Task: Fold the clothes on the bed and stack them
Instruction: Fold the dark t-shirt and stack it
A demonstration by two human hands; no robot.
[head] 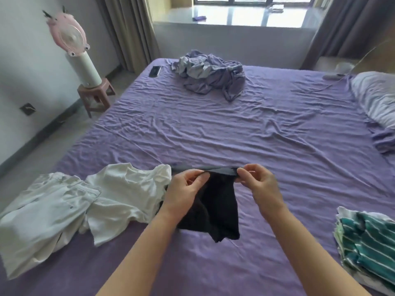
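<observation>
A small black garment hangs just above the purple bed sheet near its front edge. My left hand pinches the left part of its waistband. At the band's right end, my right hand pinches it too, so the band is stretched level between them. To the left lie a crumpled white shirt and white trousers, unfolded. At the right edge sits a folded stack with a green-and-white striped garment on top.
A crumpled purple-grey heap of cloth lies at the far side of the bed, with a dark phone to its left. A pillow is at the right. A pink fan stands on a stool beside the bed.
</observation>
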